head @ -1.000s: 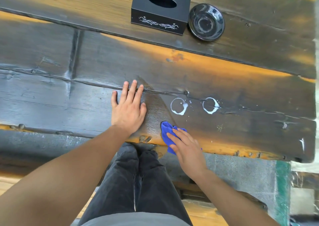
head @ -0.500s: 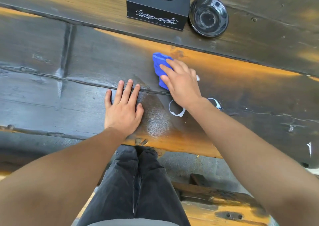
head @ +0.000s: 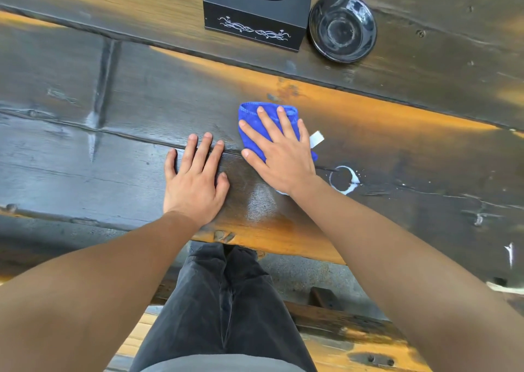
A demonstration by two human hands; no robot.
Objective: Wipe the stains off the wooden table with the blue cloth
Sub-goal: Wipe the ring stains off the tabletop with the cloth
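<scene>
we lean on the wooden table [head: 71, 150] with our left hand [head: 195, 185] flat, fingers spread, near its front edge. our right hand [head: 279, 153] presses flat on the blue cloth [head: 255, 119]. next we should push hard across the white ring stain [head: 344, 180], just right of it.

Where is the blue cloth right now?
The blue cloth lies flat on the wooden table mid-frame, pressed under the right hand, just beyond a white ring stain.
</scene>
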